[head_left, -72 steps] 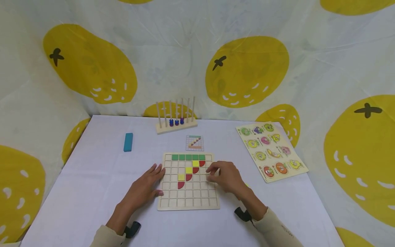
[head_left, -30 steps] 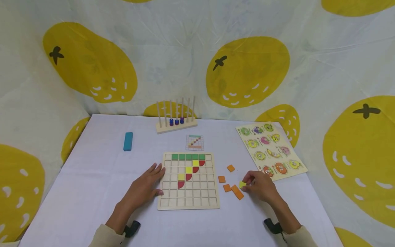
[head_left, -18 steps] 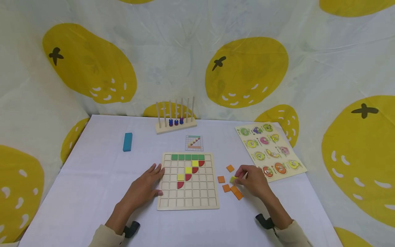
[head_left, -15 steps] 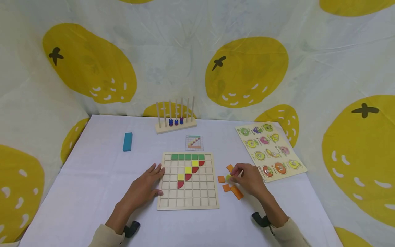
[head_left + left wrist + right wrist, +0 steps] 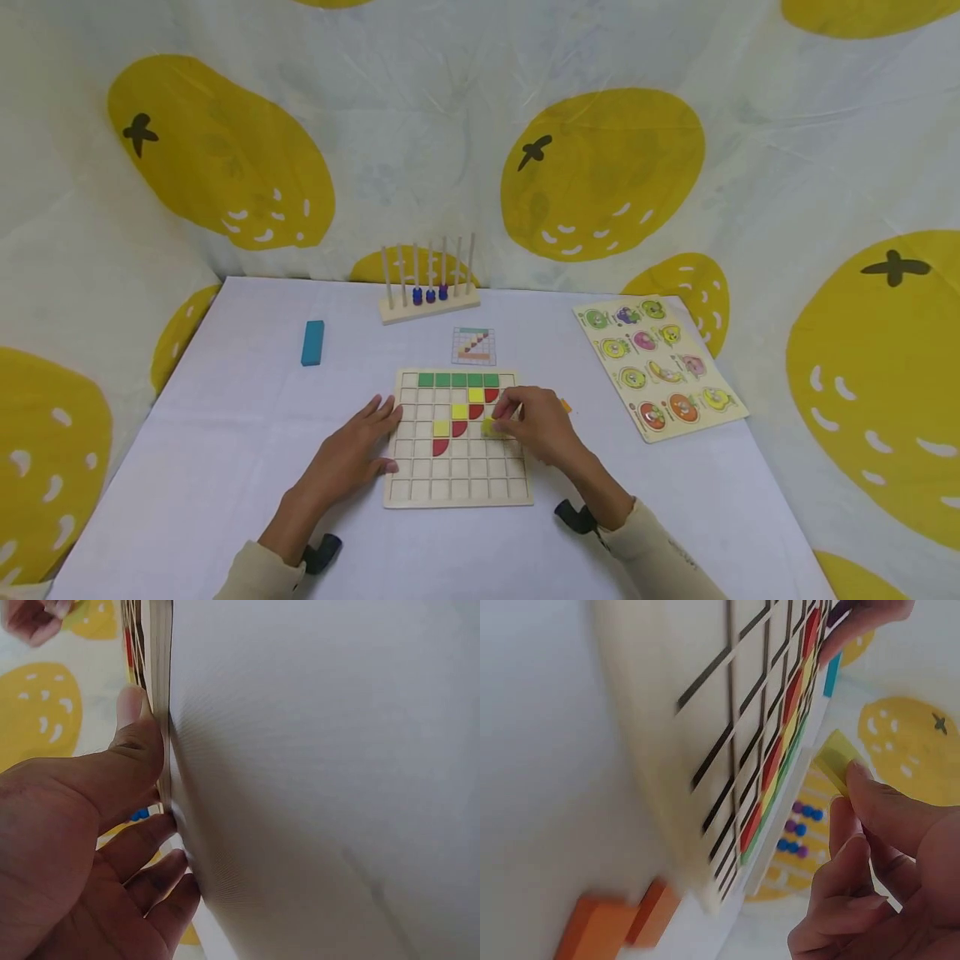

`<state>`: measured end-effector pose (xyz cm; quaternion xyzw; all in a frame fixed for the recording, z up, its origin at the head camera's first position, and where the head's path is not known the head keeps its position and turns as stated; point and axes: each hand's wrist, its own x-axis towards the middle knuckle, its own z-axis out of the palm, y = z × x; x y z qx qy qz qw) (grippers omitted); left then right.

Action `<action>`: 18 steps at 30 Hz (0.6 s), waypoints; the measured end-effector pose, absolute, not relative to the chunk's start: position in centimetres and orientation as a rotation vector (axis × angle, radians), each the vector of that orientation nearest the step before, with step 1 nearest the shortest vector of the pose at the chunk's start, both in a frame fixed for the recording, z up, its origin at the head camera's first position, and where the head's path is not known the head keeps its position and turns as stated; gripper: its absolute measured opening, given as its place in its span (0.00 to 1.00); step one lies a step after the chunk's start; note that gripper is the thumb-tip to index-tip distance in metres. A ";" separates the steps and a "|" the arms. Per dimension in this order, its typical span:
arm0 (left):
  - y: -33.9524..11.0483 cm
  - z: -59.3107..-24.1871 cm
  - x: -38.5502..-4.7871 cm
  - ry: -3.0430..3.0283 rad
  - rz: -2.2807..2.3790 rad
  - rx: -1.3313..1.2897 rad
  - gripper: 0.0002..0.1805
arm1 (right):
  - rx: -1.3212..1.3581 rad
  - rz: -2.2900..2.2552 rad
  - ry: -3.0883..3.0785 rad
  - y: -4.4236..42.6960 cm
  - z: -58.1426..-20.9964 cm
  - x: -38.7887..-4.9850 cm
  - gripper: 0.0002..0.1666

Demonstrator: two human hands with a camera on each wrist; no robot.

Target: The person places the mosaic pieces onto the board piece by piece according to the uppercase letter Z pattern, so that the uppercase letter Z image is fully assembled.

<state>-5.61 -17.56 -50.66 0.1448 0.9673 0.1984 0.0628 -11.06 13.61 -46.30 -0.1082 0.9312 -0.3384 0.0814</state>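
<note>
A wooden grid board [image 5: 480, 492] lies on the white table. It carries a row of green square tiles [image 5: 459, 380], a diagonal of yellow squares [image 5: 441, 428] and red quarter-round tiles [image 5: 440, 447]. My left hand [image 5: 348, 454] rests at the board's left edge, thumb on the rim and fingers fairly straight, as the left wrist view also shows. Between thumb and fingertips my right hand [image 5: 543, 425] pinches a yellow tile [image 5: 838, 759], held over the right part of the board. Orange tiles [image 5: 600, 926] lie right of the board, mostly hidden by that hand in the head view.
Behind the board lies a small pattern card [image 5: 473, 346]. Farther back stands a peg abacus [image 5: 431, 307] with several beads. A teal block [image 5: 312, 342] lies at left, and a fruit puzzle board [image 5: 660, 367] at right. A patterned cloth hangs behind the table.
My right hand has gone from the board to the tiles at right, taken the yellow tile and carried it left over the board. My left hand has stayed at the board's edge.
</note>
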 end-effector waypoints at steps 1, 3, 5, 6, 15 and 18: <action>-17.6 -50.7 -5.6 2.922 0.598 0.437 0.54 | -0.355 -1.015 2.777 13.0 -46.3 -11.1 0.12; -17.6 -50.6 -5.6 2.920 0.595 0.435 0.53 | -0.423 -1.021 2.762 12.0 -46.4 -11.2 0.12; -17.6 -50.5 -5.7 2.921 0.594 0.434 0.54 | -0.477 -1.018 2.744 10.9 -46.3 -11.2 0.12; -17.6 -50.5 -5.7 2.923 0.596 0.436 0.54 | -0.499 -1.016 2.735 10.3 -46.3 -11.2 0.12; -17.8 -50.4 -5.7 2.917 0.621 0.447 0.53 | -0.619 -0.908 2.687 5.8 -47.4 -11.2 0.14; -17.8 -50.5 -5.8 2.905 0.632 0.446 0.53 | -0.649 -0.883 2.677 4.8 -47.8 -11.2 0.14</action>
